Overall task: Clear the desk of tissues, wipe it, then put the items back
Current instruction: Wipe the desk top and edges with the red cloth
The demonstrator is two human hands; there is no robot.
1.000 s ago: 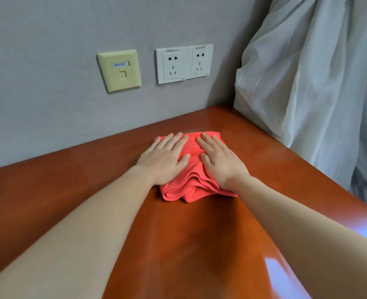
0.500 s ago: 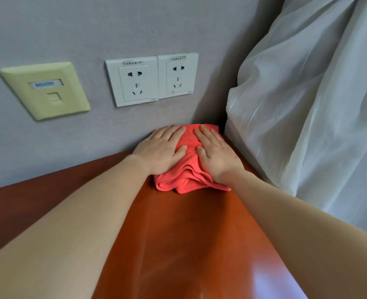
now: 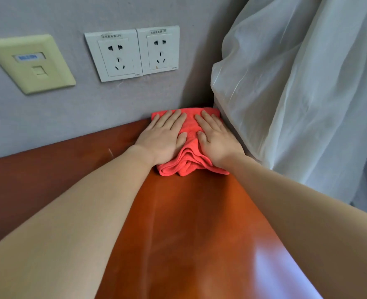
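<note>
Left grip point(image 3: 163, 137) and right grip point(image 3: 216, 139) press flat, fingers straight. The cloth point(image 3: 190, 167) lies under both on the table point(image 3: 189, 223), bunched behind the palms.

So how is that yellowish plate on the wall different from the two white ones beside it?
The cream plate is yellowish and stands alone; the white sockets are a side-by-side pair. The cream plate carries a blue label and one small square port; the white sockets each show plug holes. Both are fixed flat on the grey wall above the desk.
</note>
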